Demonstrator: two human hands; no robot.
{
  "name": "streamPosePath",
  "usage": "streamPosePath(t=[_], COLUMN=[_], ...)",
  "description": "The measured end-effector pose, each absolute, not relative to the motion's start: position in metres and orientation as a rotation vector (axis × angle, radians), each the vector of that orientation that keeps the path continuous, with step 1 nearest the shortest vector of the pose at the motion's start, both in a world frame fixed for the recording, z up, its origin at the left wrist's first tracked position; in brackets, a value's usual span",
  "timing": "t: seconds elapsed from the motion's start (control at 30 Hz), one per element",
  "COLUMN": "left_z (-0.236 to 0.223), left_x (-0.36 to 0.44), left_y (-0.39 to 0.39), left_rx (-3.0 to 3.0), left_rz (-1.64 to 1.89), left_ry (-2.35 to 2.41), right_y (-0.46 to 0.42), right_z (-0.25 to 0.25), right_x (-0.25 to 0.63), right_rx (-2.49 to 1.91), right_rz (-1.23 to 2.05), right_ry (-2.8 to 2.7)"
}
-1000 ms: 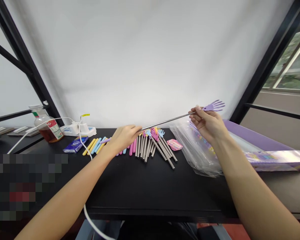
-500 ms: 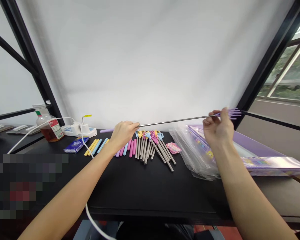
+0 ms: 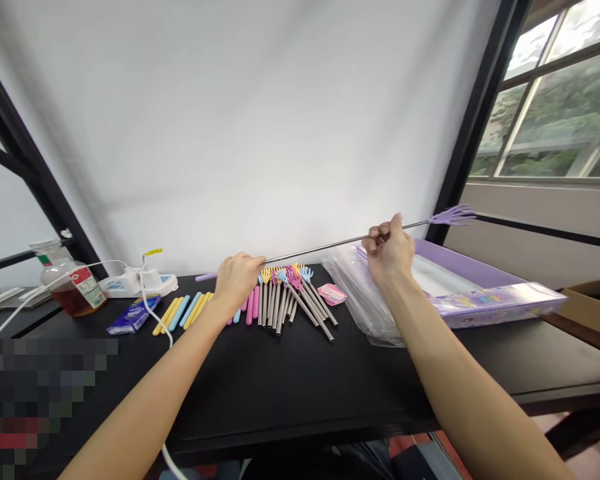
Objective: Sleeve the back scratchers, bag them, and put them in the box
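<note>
A telescopic back scratcher stretches between my two hands above the table, its purple claw head at the right end and its purple handle at the left. My left hand is wrapped round the handle end of the rod. Farther right, my right hand pinches the metal rod a short way below the claw. Beneath the rod lie several metal back scratcher rods with blue, yellow and pink claws. Loose coloured handles in yellow, blue and pink lie left of them, partly hidden by my left arm.
Clear plastic bags and a purple display box lie at the right. Near the rods is a pink packet. On the left stand a bottle of brown liquid, a power strip with a white cable and a blue packet.
My right hand has slid from the claw's base down onto the metal rod, leaving the purple claw free. The view has swung to the right. My left hand still grips the handle end.
</note>
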State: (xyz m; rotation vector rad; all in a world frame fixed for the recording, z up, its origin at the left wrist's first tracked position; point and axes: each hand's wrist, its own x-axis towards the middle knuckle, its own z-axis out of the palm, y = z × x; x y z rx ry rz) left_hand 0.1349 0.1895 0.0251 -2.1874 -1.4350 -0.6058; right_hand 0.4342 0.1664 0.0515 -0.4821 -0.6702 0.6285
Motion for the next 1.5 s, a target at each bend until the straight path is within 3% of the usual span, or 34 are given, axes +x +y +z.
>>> streamPosePath(t=[0.17,0.43,1.03,1.3,1.5], left_z=[0.021,0.017,0.007,0.016,0.012], left_x=[0.120,0.135,0.090,0.124,0.081], left_y=[0.197,0.191,0.213,0.194,0.204], left_rx=[-2.119,-2.184,-2.316,-2.209,-2.195], left_rz=[-0.572,-0.707,-0.600,-0.771,-0.850], left_ry=[-1.493,-1.213,-1.117,-1.078,-1.141], right_y=[0.167,0.169,0.160,0.165,0.166], right_z=[0.054,0.044,0.054,0.032,0.037], right_x=[0.455,0.425,0.494,0.397,0.424], right_rx=[-0.452,-0.521,-0.587,-0.663,-0.608], right_rz=[0.593,0.968,0.521,1.079,0.760], right_ry=[-0.520,-0.725,-0.288,-1.007,-0.664])
